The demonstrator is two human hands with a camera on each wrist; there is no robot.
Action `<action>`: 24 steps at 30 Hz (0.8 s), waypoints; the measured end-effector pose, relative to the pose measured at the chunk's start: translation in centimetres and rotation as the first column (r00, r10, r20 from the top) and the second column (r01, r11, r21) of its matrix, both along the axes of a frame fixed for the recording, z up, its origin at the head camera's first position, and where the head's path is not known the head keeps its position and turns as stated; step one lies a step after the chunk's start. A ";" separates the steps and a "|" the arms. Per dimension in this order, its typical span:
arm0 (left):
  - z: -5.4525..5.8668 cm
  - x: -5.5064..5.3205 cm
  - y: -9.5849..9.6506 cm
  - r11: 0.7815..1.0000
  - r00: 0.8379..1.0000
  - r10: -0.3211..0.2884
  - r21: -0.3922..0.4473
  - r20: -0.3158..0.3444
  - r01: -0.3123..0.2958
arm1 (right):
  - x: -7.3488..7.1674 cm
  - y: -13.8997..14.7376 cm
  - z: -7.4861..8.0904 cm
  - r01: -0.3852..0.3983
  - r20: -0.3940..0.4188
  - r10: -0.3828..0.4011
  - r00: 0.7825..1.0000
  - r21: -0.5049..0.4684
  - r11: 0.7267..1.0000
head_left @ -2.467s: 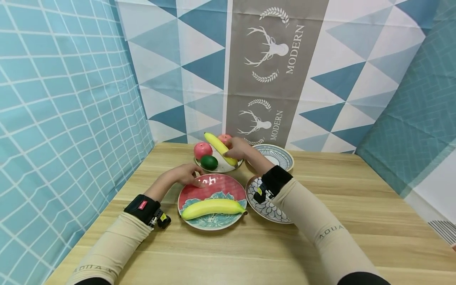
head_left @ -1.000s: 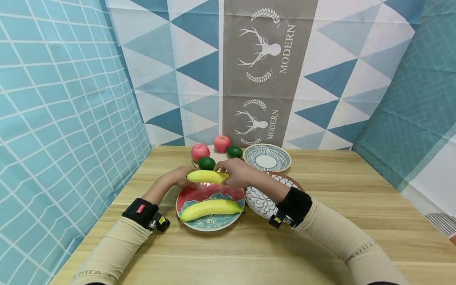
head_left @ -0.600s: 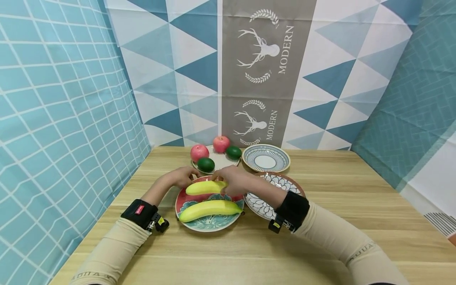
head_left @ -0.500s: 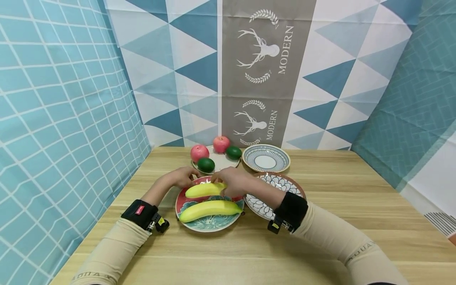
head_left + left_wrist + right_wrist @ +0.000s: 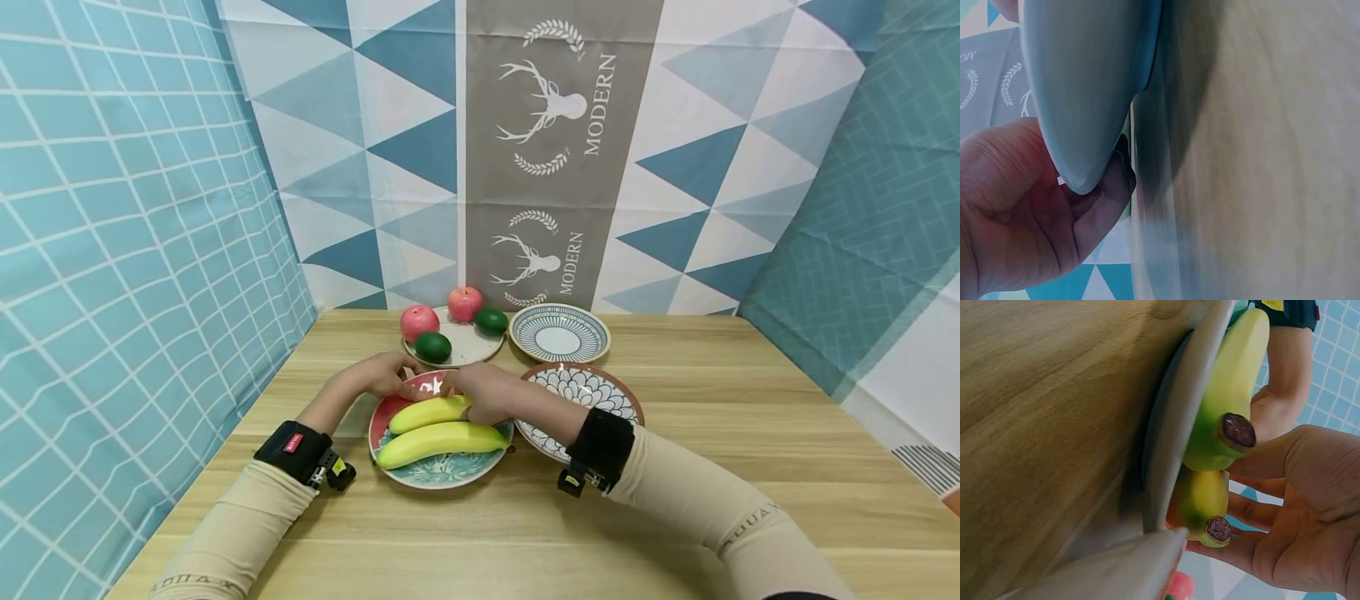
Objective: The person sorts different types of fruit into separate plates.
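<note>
My left hand (image 5: 386, 373) pinches the far left rim of a red and teal flower-patterned plate (image 5: 442, 478); the left wrist view has the thumb and fingers on either side of the plate's edge (image 5: 1082, 94). A yellow banana (image 5: 444, 443) lies across the plate's near half. Just behind it, a second banana (image 5: 423, 415) is held at its right end by my right hand (image 5: 491, 392). Seen from the right wrist, both dark stem ends point my way, and the fingers of the right hand (image 5: 1310, 506) reach round the farther banana (image 5: 1200, 497).
Behind stands a whitish plate (image 5: 472, 348) with two pink apples (image 5: 420, 322) and two green avocado-like fruits (image 5: 432, 347). A blue-patterned bowl (image 5: 558, 333) is at the back right. A brown-rimmed petal-patterned plate (image 5: 592, 387) sits under my right forearm. Tiled sheeting (image 5: 135, 250) borders the left.
My right hand has carried the second banana from the whitish plate to the red and teal one, lowering it and drawing it nearer the first banana. The left hand has stayed at the rim.
</note>
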State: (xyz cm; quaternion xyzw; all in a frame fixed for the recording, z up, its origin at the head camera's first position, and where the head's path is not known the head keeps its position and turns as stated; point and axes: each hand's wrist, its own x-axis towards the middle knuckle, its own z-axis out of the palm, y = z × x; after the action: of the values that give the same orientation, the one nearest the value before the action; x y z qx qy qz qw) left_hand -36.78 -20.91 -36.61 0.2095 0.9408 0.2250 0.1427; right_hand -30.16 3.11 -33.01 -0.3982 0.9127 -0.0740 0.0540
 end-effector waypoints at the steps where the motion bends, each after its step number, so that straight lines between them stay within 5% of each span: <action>1: 0.0 0.0 0.0 1.000 1.000 0.000 -0.001 -0.001 0.000 | 0.0 0.0 -0.1 0.003 0.000 -0.003 1.000 0.005 1.000; 24: -0.2 -0.1 0.0 1.000 1.000 0.009 0.009 0.008 -0.009 | -0.6 0.0 -0.3 0.023 -0.032 -0.023 0.999 0.010 1.000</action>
State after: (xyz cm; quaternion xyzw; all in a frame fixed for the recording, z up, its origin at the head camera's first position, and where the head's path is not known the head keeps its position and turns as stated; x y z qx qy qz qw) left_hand -36.84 -20.90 -36.79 0.2051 0.9401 0.2306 0.1446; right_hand -30.79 3.09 -33.32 -0.3884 0.9184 -0.0635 0.0408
